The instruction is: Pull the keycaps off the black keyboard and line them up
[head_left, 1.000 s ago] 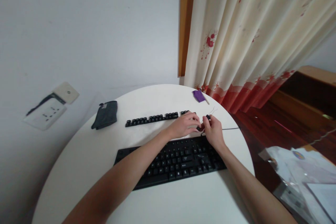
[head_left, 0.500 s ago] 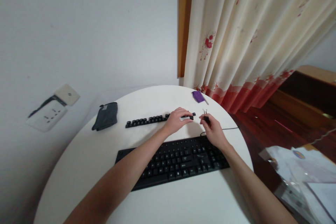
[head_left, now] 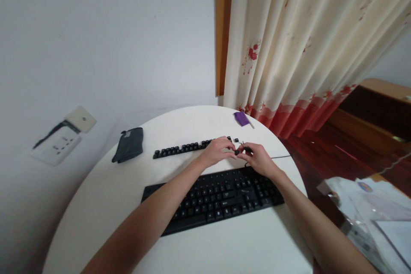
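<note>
Keycap (head_left: pixel 236 152), small and black, sits between the fingertips of a person's two bare hands, above the far side of a round white tabletop (head_left: pixel 189 248). The left hand (head_left: pixel 219 151), thumb and fingers curved toward each other, pinches the piece at its tips. The right hand (head_left: pixel 259 159) is closed around the dark handle of a wire keycap puller (head_left: pixel 248 149), its thin prongs pointing away toward the wall, while the thumb meets the keycap from the other side.

Beyond the left hand, a long row of black keycaps (head_left: pixel 176 150) stretches across the white surface, partly hidden by the fingers at its right end. One single keycap (head_left: pixel 236 140) lies just past that end, apart from the row. Nearer the person, a black keyboard (head_left: pixel 221 202) lies at a slight slant beneath both forearms, with a thin dark cable (head_left: pixel 281 156) running off to the right edge.

A dark grey zippered pouch (head_left: pixel 130 143) rests at the left, and a purple cloth (head_left: pixel 241 118) with a pale stick (head_left: pixel 251 125) lies near the far rim, close to a cream curtain (head_left: pixel 276 51) patterned with red flowers.
</note>
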Available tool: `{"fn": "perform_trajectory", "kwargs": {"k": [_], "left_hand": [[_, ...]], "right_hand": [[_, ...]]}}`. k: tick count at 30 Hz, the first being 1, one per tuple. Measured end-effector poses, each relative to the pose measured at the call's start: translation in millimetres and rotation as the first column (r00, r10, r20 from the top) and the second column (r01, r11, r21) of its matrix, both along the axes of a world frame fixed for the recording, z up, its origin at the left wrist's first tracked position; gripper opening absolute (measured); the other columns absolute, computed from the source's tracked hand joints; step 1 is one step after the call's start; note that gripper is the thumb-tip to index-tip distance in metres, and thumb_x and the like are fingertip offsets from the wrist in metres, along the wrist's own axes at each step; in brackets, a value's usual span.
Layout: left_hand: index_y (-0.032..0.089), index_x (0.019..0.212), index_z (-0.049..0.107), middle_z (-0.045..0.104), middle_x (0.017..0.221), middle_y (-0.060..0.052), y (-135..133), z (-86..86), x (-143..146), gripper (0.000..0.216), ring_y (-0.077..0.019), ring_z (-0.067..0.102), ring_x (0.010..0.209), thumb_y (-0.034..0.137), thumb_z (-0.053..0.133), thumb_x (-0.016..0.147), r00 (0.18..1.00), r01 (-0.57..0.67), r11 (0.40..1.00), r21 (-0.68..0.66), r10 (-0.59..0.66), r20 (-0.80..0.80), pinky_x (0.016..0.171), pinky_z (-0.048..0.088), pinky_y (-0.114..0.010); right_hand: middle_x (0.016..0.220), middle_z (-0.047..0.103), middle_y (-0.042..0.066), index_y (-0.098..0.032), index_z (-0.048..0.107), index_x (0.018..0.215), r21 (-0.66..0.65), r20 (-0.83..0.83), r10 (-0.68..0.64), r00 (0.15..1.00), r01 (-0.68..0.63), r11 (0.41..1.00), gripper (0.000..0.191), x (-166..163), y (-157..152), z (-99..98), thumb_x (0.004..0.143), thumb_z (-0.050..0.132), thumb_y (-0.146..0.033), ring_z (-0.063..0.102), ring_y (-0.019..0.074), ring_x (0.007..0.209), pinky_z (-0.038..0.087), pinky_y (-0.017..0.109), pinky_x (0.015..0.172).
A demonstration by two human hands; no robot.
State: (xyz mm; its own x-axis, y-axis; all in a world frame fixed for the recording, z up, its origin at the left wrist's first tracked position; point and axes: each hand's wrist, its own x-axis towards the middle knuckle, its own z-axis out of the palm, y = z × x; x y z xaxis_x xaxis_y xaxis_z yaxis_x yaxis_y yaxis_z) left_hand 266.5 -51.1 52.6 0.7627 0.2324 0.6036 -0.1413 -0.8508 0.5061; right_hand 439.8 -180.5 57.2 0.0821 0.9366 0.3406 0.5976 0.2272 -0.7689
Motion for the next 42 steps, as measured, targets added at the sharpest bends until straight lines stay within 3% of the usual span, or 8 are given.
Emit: {"fn": "perform_trajectory", "kwargs": {"k": [4,6,9,16,42], "left_hand": [[0.018,0.085,0.07,0.072,0.081,-0.006,3.5,1.8,-4.4,0.031,-0.0166,0.063,0.08,0.043,0.054,0.095,0.986,-0.156,0.987,-0.046,0.159,0.059,0.077,0.048,-0.03],[0.017,0.084,0.07,0.071,0.079,-0.005,5.6,2.4,-7.1,0.036,-0.0162,0.064,0.08,0.037,0.045,0.1,0.968,-0.222,0.97,-0.1,0.231,0.095,0.077,0.048,-0.03],[0.016,0.085,0.069,0.07,0.074,-0.004,7.0,3.4,-10.1,0.037,-0.0158,0.063,0.077,0.034,0.041,0.101,0.953,-0.264,0.953,-0.147,0.281,0.112,0.076,0.049,-0.03],[0.017,0.082,0.069,0.07,0.075,-0.004,7.7,1.9,-10.7,0.039,-0.0155,0.063,0.076,0.034,0.04,0.101,0.957,-0.264,0.95,-0.165,0.279,0.077,0.076,0.049,-0.03],[0.018,0.08,0.068,0.069,0.072,-0.003,7.9,3.3,-9.8,0.041,-0.0157,0.063,0.074,0.036,0.038,0.101,0.955,-0.28,0.947,-0.155,0.291,0.05,0.074,0.048,-0.03]], "right_hand": [[0.082,0.07,0.004,-0.017,0.072,0.087,0.005,0.167,-0.146,0.975,0.147,0.989,0.02,32.6,22.3,-2.2,0.081,0.069,-0.035,0.059,0.0166,0.07,0.044,0.027,0.067],[0.084,0.071,0.004,-0.017,0.075,0.086,-0.06,0.288,-0.201,0.936,0.227,0.972,0.017,50.9,38.8,-7.8,0.077,0.071,-0.032,0.059,0.0171,0.071,0.043,0.027,0.066],[0.079,0.072,0.005,-0.016,0.077,0.083,-0.118,0.325,-0.181,0.928,0.229,0.966,0.014,68.9,61.0,-19.7,0.074,0.072,-0.024,0.061,0.0177,0.07,0.042,0.025,0.066],[0.08,0.074,0.006,-0.016,0.078,0.085,-0.175,0.36,-0.141,0.922,0.215,0.961,0.014,70.5,75.6,-35.6,0.075,0.072,-0.024,0.064,0.019,0.071,0.042,0.024,0.065],[0.076,0.074,0.006,-0.018,0.075,0.083,-0.167,0.405,-0.202,0.892,0.29,0.943,0.012,59.9,74.8,-41.5,0.076,0.073,-0.027,0.064,0.0195,0.069,0.038,0.024,0.061]]}}
